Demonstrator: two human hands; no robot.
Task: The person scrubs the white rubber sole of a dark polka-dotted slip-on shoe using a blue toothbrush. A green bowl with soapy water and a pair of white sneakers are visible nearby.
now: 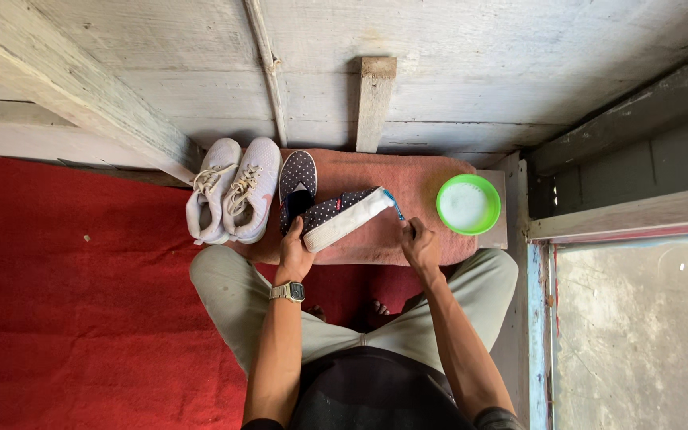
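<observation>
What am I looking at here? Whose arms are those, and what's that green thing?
This one picture comes from a camera on a person's head, looking straight down, so you see their own arms and knees. Their left hand holds a dark dotted shoe tipped on its side. Their right hand holds a small blue brush against its white sole. The other dotted shoe and two white sneakers lie nearby. The green thing is a bowl of whitish liquid, beside a pink mat.

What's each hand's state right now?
Left hand: closed on the polka-dot slip-on shoe, tipped on its side.
Right hand: closed on a blue brush at the sole.
</observation>
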